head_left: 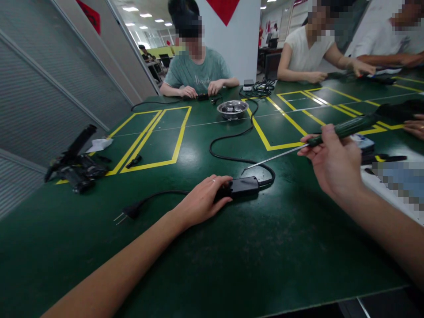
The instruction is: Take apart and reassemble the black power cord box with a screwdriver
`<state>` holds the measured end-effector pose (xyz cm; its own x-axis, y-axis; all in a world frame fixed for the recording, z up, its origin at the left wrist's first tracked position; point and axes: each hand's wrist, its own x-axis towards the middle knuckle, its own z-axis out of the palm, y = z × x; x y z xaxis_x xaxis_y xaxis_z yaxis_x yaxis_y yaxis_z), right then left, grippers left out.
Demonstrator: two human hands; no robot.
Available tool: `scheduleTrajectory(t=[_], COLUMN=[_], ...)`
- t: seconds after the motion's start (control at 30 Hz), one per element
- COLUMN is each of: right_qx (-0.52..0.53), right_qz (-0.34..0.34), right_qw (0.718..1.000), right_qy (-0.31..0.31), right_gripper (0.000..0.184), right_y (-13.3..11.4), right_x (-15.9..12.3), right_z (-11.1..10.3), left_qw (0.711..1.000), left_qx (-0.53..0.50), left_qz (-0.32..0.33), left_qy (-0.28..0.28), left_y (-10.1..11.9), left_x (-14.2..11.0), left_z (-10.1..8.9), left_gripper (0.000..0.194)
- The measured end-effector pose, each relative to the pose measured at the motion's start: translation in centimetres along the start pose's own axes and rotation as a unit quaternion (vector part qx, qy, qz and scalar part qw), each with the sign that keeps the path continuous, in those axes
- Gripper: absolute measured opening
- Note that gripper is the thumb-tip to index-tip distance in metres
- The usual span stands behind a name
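Observation:
My left hand [202, 201] lies over the near end of a black power adapter [243, 186] on the green table [232, 256], fingers curled on it. From the adapter a black cable [232, 137] loops away, and a two-pin plug [127, 213] lies to its left. My right hand [331, 161] grips a green-handled screwdriver [344, 129]. Its long metal shaft [274, 157] slants down to the left, and the tip hovers just above the adapter's far end.
A metal bowl [232, 107] stands mid-table beyond yellow tape rectangles [152, 141]. Black parts [77, 165] and a white cloth lie at the left edge. Three people sit along the far side, working on small devices. Another person's hand [415, 126] rests at the right.

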<state>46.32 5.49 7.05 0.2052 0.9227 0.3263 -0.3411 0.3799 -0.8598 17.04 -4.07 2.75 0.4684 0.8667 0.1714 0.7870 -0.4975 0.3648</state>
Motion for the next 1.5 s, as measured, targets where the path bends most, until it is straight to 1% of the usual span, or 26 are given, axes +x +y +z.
scheduleTrajectory(t=[0.07, 0.13, 0.3, 0.43, 0.67, 0.83, 1.17, 1.27, 1.4, 1.5], right_qx=[0.007, 0.012, 0.014, 0.019, 0.025, 0.021, 0.015, 0.012, 0.011, 0.007], right_qz=[0.047, 0.079, 0.100, 0.111, 0.111, 0.110, 0.107, 0.099, 0.096, 0.100], right_qw=[0.999, 0.996, 0.993, 0.992, 0.991, 0.992, 0.992, 0.992, 0.992, 0.991], right_qy=[-0.022, -0.035, -0.058, -0.063, -0.069, -0.060, -0.068, -0.075, -0.086, -0.092], right_gripper=[0.023, 0.022, 0.020, 0.018, 0.016, 0.017, 0.019, 0.020, 0.021, 0.022], right_y=[0.0, 0.2, 0.7, 0.8, 0.9, 0.8, 0.9, 0.9, 0.9, 0.9], right_x=[-0.8, -1.4, -2.2, -2.4, -2.2, -2.4, -2.4, -2.5, -2.6, -2.6], right_z=[0.3, 0.5, 0.9, 0.9, 0.8, 0.9, 0.8, 0.8, 0.9, 0.9], left_qw=[1.000, 1.000, 1.000, 1.000, 1.000, 1.000, 1.000, 1.000, 0.997, 0.994], left_qx=[-0.001, 0.002, 0.004, 0.009, 0.016, 0.015, 0.018, 0.014, 0.024, 0.042], left_qz=[0.006, 0.006, 0.008, 0.008, 0.002, 0.003, 0.013, 0.026, 0.064, 0.080], left_qy=[0.004, 0.006, 0.002, 0.000, -0.007, -0.011, -0.005, 0.006, 0.038, 0.062], left_y=[0.0, 0.0, 0.2, 0.2, 0.2, 0.3, 0.2, 0.2, 0.2, 0.2], left_x=[0.0, 0.0, 0.1, 0.1, 0.2, 0.2, 0.2, 0.2, 0.1, 0.1], left_z=[0.0, 0.0, -0.1, -0.2, -0.2, -0.1, -0.2, -0.2, -0.2, -0.1], left_gripper=[0.045, 0.042, 0.038, 0.039, 0.039, 0.039, 0.039, 0.036, 0.033, 0.028])
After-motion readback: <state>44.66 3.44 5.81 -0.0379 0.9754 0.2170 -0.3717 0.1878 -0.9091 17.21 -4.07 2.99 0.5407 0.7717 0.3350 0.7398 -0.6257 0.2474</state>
